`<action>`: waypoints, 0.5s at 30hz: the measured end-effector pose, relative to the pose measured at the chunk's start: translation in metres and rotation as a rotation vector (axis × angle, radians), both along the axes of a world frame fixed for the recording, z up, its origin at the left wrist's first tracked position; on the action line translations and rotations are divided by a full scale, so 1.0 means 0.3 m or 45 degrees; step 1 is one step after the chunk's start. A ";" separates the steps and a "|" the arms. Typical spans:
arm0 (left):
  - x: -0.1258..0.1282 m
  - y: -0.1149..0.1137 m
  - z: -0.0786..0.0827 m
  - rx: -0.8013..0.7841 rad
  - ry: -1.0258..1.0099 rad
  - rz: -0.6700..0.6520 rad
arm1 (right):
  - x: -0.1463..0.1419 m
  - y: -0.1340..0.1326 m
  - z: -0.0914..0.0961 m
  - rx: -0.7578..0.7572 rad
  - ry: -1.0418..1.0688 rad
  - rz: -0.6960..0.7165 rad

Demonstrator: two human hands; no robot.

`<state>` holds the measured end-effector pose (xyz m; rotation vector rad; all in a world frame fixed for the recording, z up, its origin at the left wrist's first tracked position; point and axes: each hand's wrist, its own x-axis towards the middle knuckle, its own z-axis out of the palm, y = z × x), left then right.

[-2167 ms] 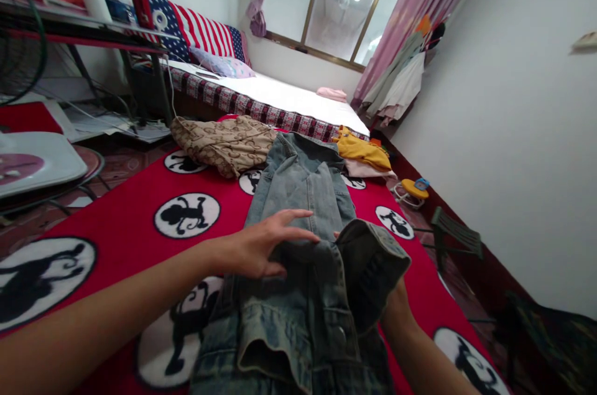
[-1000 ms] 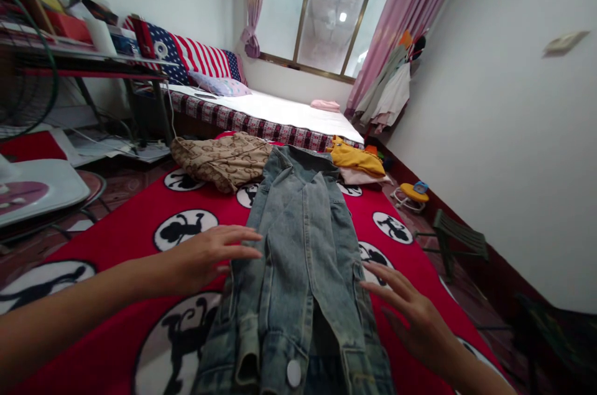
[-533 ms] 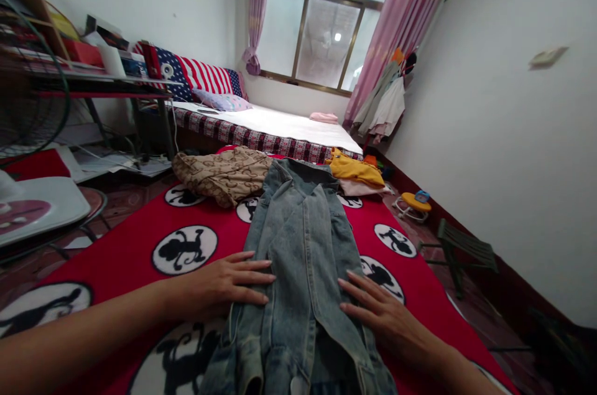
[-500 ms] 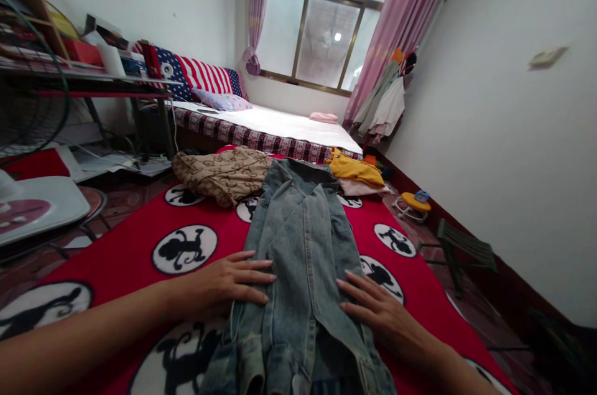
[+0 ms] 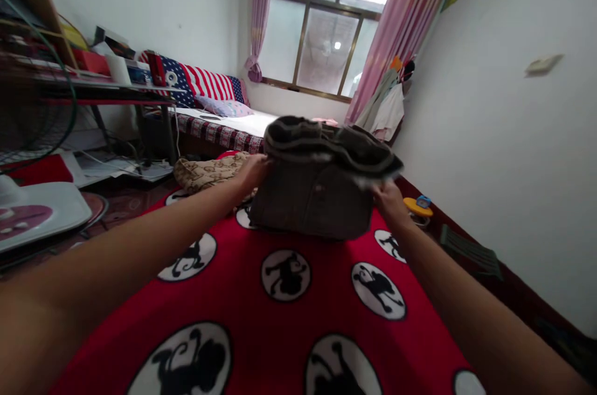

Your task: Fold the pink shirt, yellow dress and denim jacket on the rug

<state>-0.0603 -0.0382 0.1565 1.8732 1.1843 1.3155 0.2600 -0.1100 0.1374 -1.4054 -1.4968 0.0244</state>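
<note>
Folded denim jacket (image 5: 321, 183) held up above the red blanket (image 5: 280, 320).
It is gripped at its left edge by the left hand (image 5: 254, 172) and at its right edge by the right hand (image 5: 388, 201), fingers closed on the cloth, far from the camera.

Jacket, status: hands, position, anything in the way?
Left hand and right hand grip the folded jacket at its sides. Jacket held up over the red blanket. Tan garment beside the left hand.

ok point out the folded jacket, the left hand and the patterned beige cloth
folded jacket (image 5: 310, 205), head view, front panel below the fold
left hand (image 5: 254, 172), head view, back of hand
patterned beige cloth (image 5: 205, 172), head view, top of the heap
</note>
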 end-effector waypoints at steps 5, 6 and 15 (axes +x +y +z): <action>0.146 0.151 -0.095 0.281 0.555 0.329 | -0.100 0.194 -0.098 -0.150 -0.330 -0.341; 0.164 0.146 -0.170 0.251 0.678 0.203 | -0.124 0.196 -0.170 -0.257 -0.458 -0.335; 0.187 0.065 -0.518 0.262 0.580 0.457 | -0.153 0.139 -0.472 -0.219 -0.387 -0.558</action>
